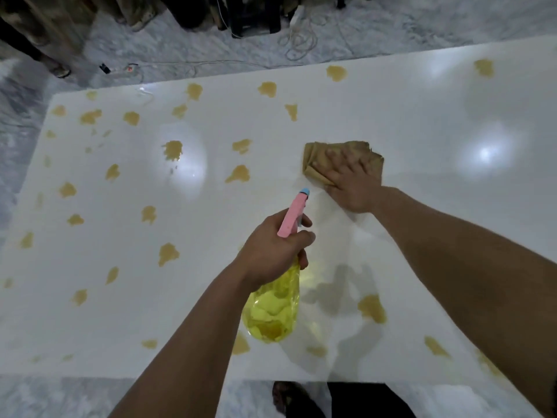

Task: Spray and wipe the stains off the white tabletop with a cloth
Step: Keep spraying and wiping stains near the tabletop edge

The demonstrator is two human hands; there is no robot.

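Note:
The white tabletop (pixel 422 122) carries several yellow-brown stains, such as one stain (pixel 238 174) left of the cloth and another (pixel 372 308) near the front. My left hand (pixel 271 251) grips a spray bottle (pixel 272 309) with a yellow body and a pink head, held above the table with its blue nozzle pointing toward the cloth. My right hand (pixel 349 185) lies flat with straight fingers, pressing a tan cloth (pixel 316 159) onto the table. A wet smear shows around the cloth.
The table's front edge (pixel 150 376) runs below my arms, with my foot on the marbled floor beneath. Beyond the far edge lie cables (pixel 298 40), a power strip (pixel 129 67) and dark furniture legs.

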